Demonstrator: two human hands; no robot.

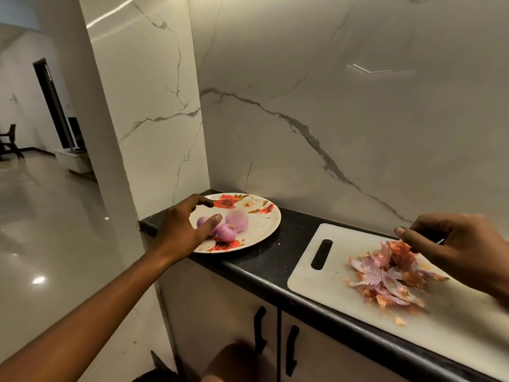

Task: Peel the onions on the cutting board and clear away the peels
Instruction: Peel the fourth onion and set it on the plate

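Observation:
Three peeled purple onions lie on a floral plate (264, 224) at the counter's left end: one at the back (237, 220), one in front (227, 232), one on the left (202, 221) partly behind my thumb. My left hand (181, 230) hovers over the plate's left side with fingers spread, gripping nothing. A white cutting board (314, 274) lies to the right with a heap of onion peels (385, 277) on it. My right hand (454, 249) is above the peels, fingers curled round what looks like a thin knife (440, 241), mostly hidden.
The black counter (278, 252) is narrow and ends at a marble pillar (154, 133) on the left; a marble wall stands close behind. Cabinet doors with black handles (260, 329) sit below. Open tiled floor lies to the left.

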